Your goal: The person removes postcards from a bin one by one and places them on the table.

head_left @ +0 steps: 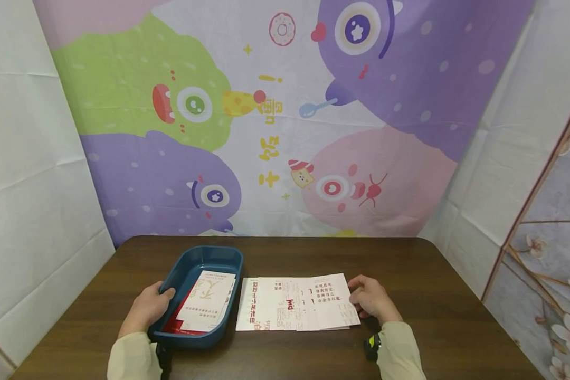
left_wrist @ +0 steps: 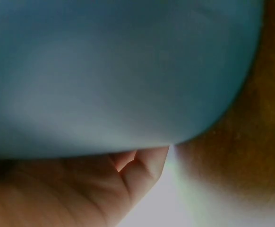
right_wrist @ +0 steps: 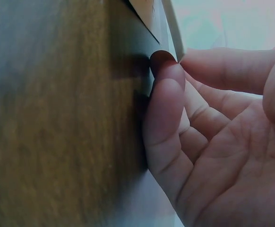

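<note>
A deep blue plastic tray (head_left: 192,340) stands on the left of the table. My left hand (head_left: 149,305) grips its left side, thumb over the rim; the left wrist view shows the fingers under the tray's blurred outer wall (left_wrist: 104,94). White printed cards (head_left: 209,298) lie inside on something red (head_left: 174,323). To the right of the tray, several white cards with red and gold Chinese characters (head_left: 261,303) overlap in a row. My right hand (head_left: 374,300) pinches the right edge of the rightmost card (head_left: 332,295); in the right wrist view, thumb and forefinger (right_wrist: 213,71) meet at that edge.
The dark brown wooden table (head_left: 304,356) has rounded far corners. Behind it hangs a cloth with cartoon monsters (head_left: 266,132). White cloth (head_left: 43,158) closes the left side, and a flower-patterned panel (head_left: 546,253) stands at the right.
</note>
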### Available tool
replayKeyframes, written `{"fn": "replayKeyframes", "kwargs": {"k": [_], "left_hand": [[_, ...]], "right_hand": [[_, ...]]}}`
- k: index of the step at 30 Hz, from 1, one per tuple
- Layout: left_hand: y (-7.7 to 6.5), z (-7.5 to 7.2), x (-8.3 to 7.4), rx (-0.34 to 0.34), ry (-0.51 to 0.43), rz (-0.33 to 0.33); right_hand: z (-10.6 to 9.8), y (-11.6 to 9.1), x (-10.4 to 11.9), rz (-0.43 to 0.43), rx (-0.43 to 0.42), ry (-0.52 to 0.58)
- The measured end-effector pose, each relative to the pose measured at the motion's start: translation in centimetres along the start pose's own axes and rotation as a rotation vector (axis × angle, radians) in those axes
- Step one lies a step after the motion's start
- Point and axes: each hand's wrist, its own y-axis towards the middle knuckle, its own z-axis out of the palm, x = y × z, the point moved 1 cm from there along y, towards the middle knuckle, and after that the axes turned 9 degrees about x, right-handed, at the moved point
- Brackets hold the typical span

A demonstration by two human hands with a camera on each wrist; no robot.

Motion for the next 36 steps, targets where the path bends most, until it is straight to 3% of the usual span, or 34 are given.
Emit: {"fn": "replayKeyframes", "kwargs": {"k": [36], "left_hand": [[-0.13, -0.02, -0.22, 0.008, -0.009, -0.021]], "right_hand": [[0.02, -0.02, 0.08, 0.029, -0.039, 0.014]]}}
